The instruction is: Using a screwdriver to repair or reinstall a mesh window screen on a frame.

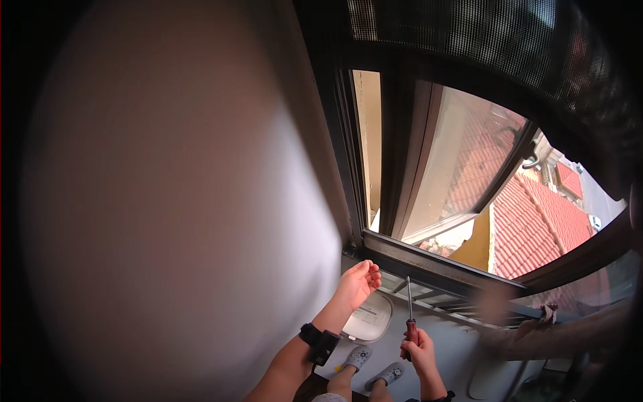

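Note:
My left hand is raised just below the window frame, at its near left corner. Its fingers are curled in with the thumb against them; whatever they may hold is hidden. A dark band with a small black box circles that wrist. To the right and lower, my right hand is closed round the dark red handle of a screwdriver. The metal shaft points up and away from me, its tip near the lower edge of the frame. The two hands are apart.
A pale wall fills the left side. The window sash is tilted outward above red-tiled roofs. Below lie a white rounded lid-like object and my feet in grey clogs. At right is a blurred arm-like shape.

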Demonstrator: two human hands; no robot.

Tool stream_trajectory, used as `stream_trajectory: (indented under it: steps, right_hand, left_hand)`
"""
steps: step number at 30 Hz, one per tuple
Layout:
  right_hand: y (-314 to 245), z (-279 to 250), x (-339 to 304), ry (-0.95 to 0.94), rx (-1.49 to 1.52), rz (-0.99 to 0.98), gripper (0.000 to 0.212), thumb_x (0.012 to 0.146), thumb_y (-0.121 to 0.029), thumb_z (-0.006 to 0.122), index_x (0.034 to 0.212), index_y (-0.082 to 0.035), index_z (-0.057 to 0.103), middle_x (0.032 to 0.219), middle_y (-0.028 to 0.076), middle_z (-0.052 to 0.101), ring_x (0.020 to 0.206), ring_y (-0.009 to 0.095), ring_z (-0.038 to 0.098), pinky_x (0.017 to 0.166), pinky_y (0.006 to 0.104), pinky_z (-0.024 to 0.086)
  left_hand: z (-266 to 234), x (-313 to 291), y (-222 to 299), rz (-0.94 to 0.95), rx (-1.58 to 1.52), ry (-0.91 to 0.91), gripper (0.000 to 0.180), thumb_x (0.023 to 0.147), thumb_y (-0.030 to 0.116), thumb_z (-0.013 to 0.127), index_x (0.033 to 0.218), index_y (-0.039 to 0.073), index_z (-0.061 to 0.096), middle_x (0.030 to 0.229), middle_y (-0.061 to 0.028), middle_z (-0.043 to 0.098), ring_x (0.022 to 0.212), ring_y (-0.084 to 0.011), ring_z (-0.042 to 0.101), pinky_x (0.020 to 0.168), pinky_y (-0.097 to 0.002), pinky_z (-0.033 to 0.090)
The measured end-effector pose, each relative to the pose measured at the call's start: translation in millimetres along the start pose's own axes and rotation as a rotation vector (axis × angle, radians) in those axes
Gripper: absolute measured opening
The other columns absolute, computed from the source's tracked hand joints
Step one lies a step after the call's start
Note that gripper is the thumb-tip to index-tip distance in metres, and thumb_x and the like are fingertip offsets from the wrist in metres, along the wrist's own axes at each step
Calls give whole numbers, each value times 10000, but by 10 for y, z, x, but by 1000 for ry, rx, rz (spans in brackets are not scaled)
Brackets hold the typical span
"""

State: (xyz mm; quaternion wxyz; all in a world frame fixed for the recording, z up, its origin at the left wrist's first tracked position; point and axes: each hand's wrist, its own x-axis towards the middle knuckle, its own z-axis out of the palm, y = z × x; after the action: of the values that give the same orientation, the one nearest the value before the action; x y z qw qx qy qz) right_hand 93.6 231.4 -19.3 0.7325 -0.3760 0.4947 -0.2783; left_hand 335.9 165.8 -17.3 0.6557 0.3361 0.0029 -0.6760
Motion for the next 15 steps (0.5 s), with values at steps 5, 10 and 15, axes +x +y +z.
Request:
stream_trajectory:
  steps: [5, 10, 15]
  right_hand:
    - [-516, -111, -504, -74, 158, -267, 209, 702, 25, 572, 871, -37, 465, 710, 70, 533, 573, 177, 554, 531, 291, 461]
    - [-631, -580, -1082, -132, -342, -235, 163, 747, -68, 662, 719, -83, 503, 666, -33, 473, 565, 62, 404, 498, 230, 331]
    - [-566, -1175, -1516, 64, -466, -253, 132, 743, -63, 649, 734, -72, 518, 627, -15, 490, 481, 75, 405, 439, 228, 317]
  left_hand:
    - [545, -414, 73, 39, 121, -103, 107, 911, 174, 481, 900, 73, 518, 883, -44, 548, 772, -168, 540, 691, -311, 469]
    - [687, -1041, 106, -80, 387, -204, 180, 931, 247, 460, 900, 76, 506, 775, -25, 546, 727, -121, 550, 713, -268, 465]
    - [780, -1409, 247, 46, 435, -197, 182, 922, 242, 480, 904, 66, 521, 755, -25, 562, 700, -123, 564, 691, -267, 490]
